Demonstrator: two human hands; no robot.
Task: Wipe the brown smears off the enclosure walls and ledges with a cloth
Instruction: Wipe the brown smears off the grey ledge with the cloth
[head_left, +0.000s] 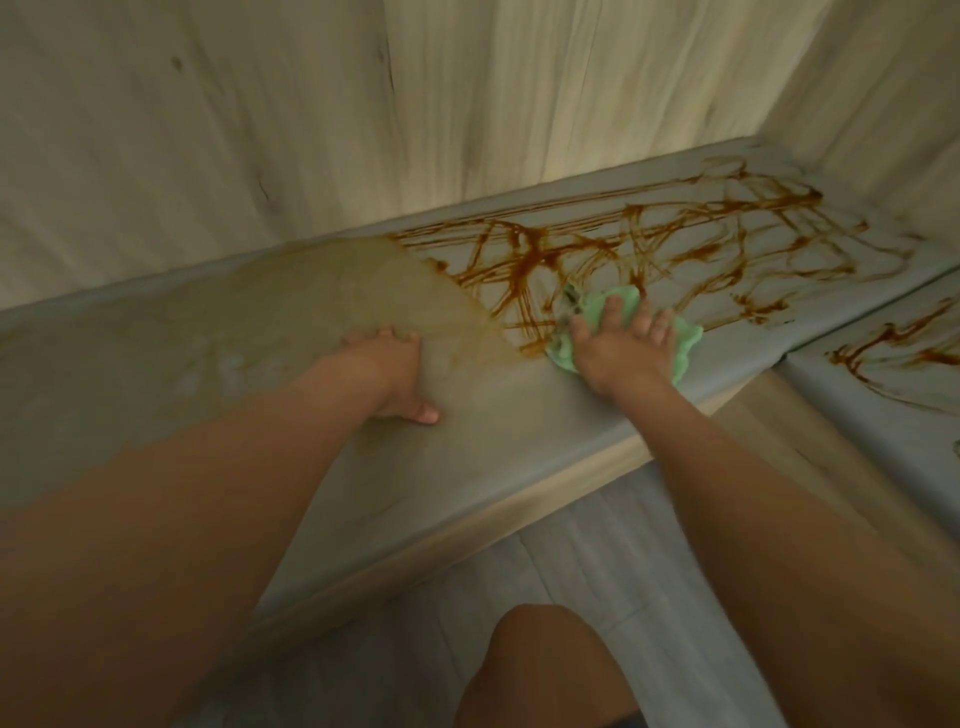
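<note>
A long grey ledge (156, 374) runs along the pale wooden wall (260, 130). Its left and middle part carries a dull yellowish film; the right part is covered in brown smears (649, 234). My right hand (623, 348) presses flat, fingers spread, on a light green cloth (688, 343) at the border between the film and the smears. My left hand (400, 374) rests flat on the filmy part of the ledge, to the left of the cloth, and holds nothing.
A second grey ledge (883, 395) at the right, along the side wall (883, 78), also bears brown smears (893, 348). Below the ledge lies a grey plank floor (597, 561). My knee (545, 670) shows at the bottom centre.
</note>
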